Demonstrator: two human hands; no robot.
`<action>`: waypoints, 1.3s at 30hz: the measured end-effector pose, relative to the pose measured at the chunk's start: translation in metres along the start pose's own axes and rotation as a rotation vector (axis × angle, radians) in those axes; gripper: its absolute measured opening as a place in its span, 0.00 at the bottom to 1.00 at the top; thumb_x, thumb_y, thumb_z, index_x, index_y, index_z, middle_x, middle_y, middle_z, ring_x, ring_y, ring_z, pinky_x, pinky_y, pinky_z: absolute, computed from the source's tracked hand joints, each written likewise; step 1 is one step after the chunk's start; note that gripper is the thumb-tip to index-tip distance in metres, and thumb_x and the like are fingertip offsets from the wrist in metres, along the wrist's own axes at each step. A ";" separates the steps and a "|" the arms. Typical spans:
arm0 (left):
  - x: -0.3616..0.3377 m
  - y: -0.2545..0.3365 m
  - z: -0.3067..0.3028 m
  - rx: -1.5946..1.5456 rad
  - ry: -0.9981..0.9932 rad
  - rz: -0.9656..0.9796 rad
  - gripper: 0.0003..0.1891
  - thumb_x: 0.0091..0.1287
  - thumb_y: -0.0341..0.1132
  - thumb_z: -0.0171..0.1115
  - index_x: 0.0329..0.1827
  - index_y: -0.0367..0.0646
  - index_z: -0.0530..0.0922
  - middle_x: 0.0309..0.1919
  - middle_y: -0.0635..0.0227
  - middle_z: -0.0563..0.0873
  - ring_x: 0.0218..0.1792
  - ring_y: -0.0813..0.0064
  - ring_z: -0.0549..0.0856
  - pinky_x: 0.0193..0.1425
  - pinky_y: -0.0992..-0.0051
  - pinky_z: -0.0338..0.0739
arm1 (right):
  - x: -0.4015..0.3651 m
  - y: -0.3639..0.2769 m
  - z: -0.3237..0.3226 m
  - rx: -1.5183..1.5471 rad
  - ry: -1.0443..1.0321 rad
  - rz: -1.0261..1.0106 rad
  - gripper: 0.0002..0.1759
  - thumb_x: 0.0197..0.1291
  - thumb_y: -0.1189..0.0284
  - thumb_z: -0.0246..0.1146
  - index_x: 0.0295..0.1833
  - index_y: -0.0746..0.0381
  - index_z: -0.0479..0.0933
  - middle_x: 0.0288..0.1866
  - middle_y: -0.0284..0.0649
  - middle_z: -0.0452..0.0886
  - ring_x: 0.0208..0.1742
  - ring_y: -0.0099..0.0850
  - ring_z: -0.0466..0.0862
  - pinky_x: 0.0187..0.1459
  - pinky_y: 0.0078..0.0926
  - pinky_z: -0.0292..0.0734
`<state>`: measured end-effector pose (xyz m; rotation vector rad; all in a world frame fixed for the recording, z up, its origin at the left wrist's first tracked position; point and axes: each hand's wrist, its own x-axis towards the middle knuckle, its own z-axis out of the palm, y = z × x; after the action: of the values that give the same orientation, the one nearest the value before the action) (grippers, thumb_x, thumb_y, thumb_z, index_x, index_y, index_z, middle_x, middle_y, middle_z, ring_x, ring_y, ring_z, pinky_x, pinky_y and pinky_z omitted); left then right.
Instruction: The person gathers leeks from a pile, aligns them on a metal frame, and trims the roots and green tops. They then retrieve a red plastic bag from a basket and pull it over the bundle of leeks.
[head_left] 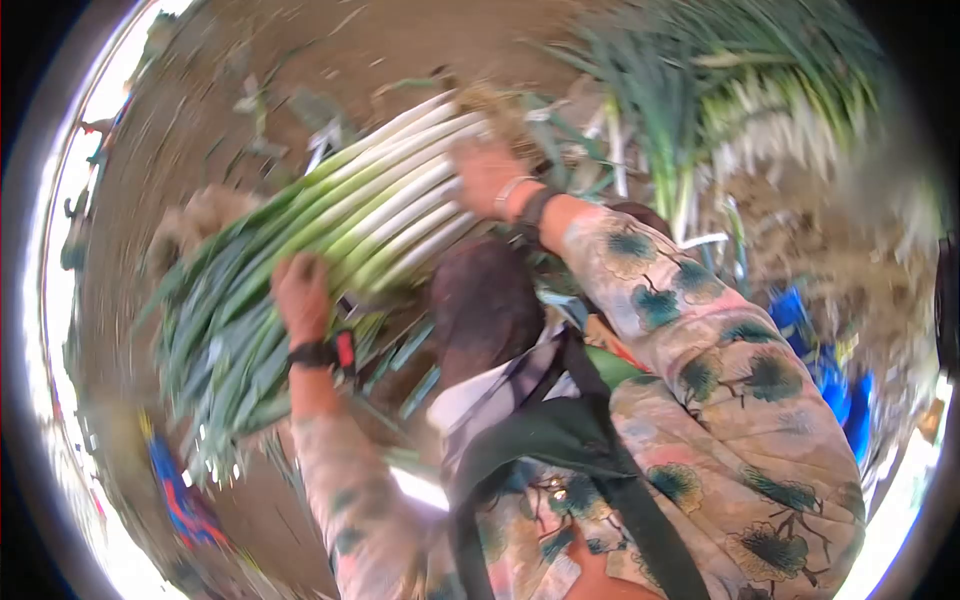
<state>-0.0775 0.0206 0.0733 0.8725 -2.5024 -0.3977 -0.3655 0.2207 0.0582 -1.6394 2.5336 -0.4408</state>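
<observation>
Though their tops (225,300) are green, the leeks (330,215) have white stalks (415,175).

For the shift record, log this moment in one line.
leeks: laid side by side | left hand: at green leaves | right hand: at white ends | more leeks: upper right | grip: unclear, blurred

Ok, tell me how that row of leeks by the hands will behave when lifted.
The leeks have straight white shafts, so that end is probably stiff. Their long green leaves fan out and overlap, and may droop. With no band visible, the leeks could slide apart.
</observation>
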 end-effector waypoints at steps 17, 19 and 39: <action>0.006 -0.003 0.015 0.515 -0.007 -0.099 0.15 0.71 0.46 0.55 0.43 0.43 0.80 0.41 0.57 0.81 0.44 0.51 0.80 0.47 0.55 0.72 | -0.290 0.404 0.043 -0.212 0.057 0.664 0.15 0.60 0.61 0.60 0.42 0.60 0.84 0.39 0.44 0.87 0.36 0.39 0.87 0.38 0.38 0.82; 0.005 0.001 0.015 0.563 -0.023 -0.110 0.15 0.72 0.46 0.55 0.44 0.44 0.80 0.42 0.57 0.81 0.45 0.51 0.80 0.47 0.55 0.71 | -0.318 0.410 0.098 -0.305 -0.290 0.742 0.11 0.56 0.68 0.60 0.42 0.57 0.83 0.40 0.46 0.86 0.44 0.47 0.85 0.42 0.44 0.81; 0.002 -0.002 0.018 0.566 0.032 -0.086 0.12 0.71 0.42 0.56 0.42 0.43 0.80 0.42 0.59 0.82 0.45 0.53 0.80 0.47 0.55 0.72 | -0.421 0.261 0.147 1.333 0.174 1.057 0.16 0.64 0.66 0.61 0.53 0.65 0.77 0.36 0.44 0.83 0.38 0.37 0.84 0.40 0.37 0.80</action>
<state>-0.0869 0.0194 0.0579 1.1807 -2.5877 0.3188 -0.3842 0.6730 -0.1902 0.1890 1.8488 -1.5612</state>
